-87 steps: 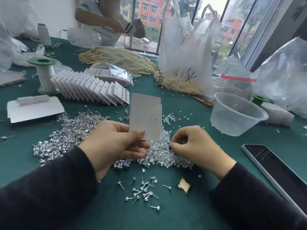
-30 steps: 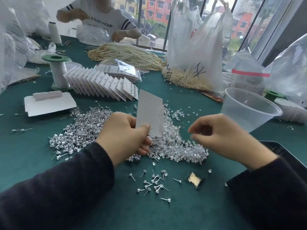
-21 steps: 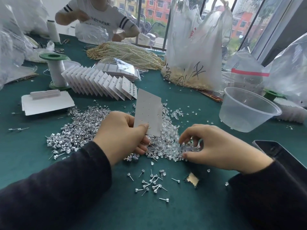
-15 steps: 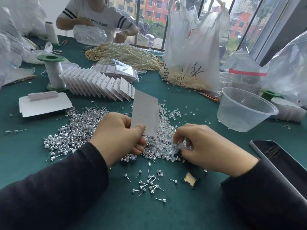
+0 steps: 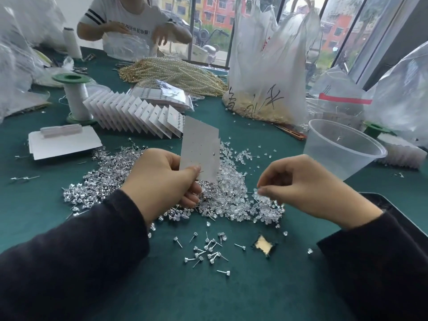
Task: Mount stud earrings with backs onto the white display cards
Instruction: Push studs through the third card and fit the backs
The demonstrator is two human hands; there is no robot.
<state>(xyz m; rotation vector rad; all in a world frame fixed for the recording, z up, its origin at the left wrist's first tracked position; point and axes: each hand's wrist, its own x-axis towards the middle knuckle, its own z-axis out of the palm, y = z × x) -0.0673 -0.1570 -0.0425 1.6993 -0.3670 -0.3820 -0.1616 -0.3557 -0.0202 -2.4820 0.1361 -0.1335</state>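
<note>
Okay, our left hand point(image 5: 162, 181) pinches white card point(image 5: 200, 149) at lower edge, thumb on near face, card upright over clear backs pile point(image 5: 231, 200). Our right hand point(image 5: 308, 184) raised beside it, thumb and forefinger pinching clear back point(image 5: 256, 191). Stud pile point(image 5: 102, 179) left, on green table point(image 5: 231, 297).

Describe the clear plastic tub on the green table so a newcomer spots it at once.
Find the big white plastic bag with black handwriting at the back of the green table. To its right, nearer the camera, sits the clear plastic tub. It alone is rigid and round among soft crumpled bags.
</note>
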